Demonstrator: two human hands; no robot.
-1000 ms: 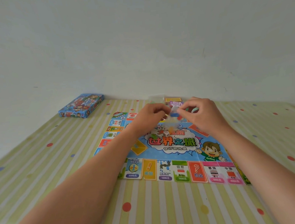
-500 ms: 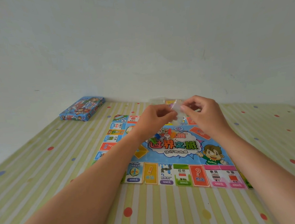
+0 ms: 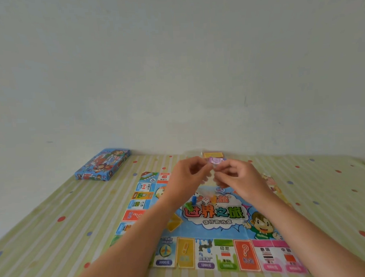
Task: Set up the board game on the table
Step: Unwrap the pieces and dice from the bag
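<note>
The colourful game board lies flat on the striped table. Above its far half, my left hand and my right hand meet fingertip to fingertip and pinch a small clear plastic bag, which is faint and hard to make out. Below the hands, loose on the board's middle, lie a white die, a blue token and a green token. An orange piece beside the die is partly hidden.
The blue game box rests at the far left by the wall. An orange card stack and purple paper notes lie beyond the board. The dotted, striped tablecloth spreads out on both sides.
The blue token seen between my fingers a second ago now lies on the board, beside a green one. Both hands have stayed together and still pinch the bag.
</note>
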